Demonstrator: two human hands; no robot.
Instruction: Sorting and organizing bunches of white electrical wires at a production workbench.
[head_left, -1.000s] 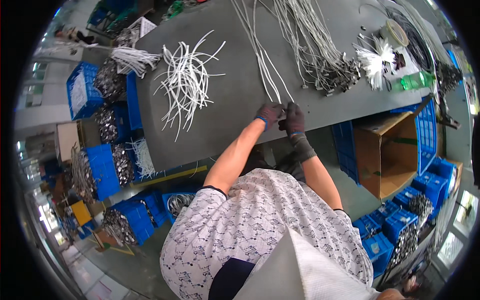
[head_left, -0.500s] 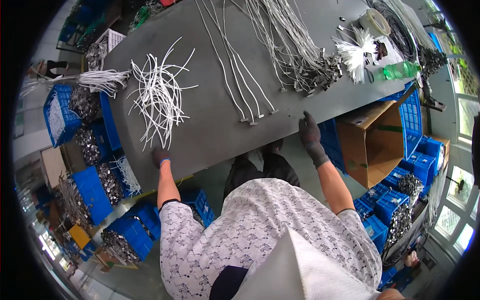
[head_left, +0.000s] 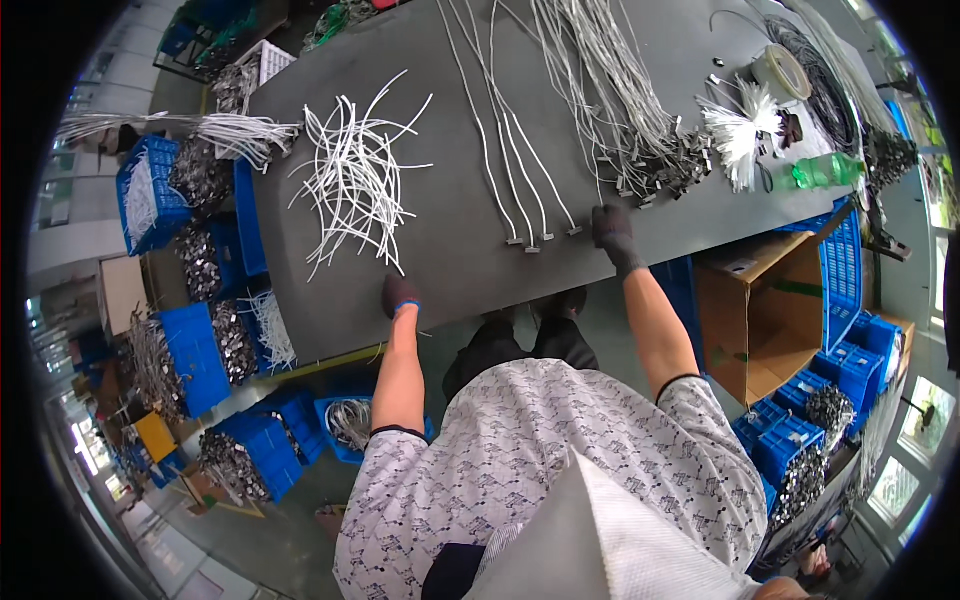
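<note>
My left hand (head_left: 402, 293), in a dark glove, is at the near edge of the grey table (head_left: 470, 285). Its fingers are bunched, and a strand from the pile of short white cable pieces (head_left: 350, 180) reaches the fingertips; what they hold, if anything, is hidden. My right hand (head_left: 612, 235), gloved the same way, is closed at the end of a thin grey cable (head_left: 598, 180) that comes from the large bundle. Just left of it, several white cables (head_left: 518, 170) lie apart, with small flat connectors (head_left: 532, 249) at their near ends.
A large bundle of grey cables (head_left: 625, 80) with metal connectors lies at the far right. Beyond it are white ties (head_left: 738, 135), a tape roll (head_left: 782, 72) and a green bottle (head_left: 828, 171). A cardboard box (head_left: 725, 310) stands by the right table edge; blue crates (head_left: 195, 350) at left.
My left hand has moved right along the near table edge, beside the white pile. The right hand has shifted left and farther onto the table, closing at a cable end. The view has shifted.
</note>
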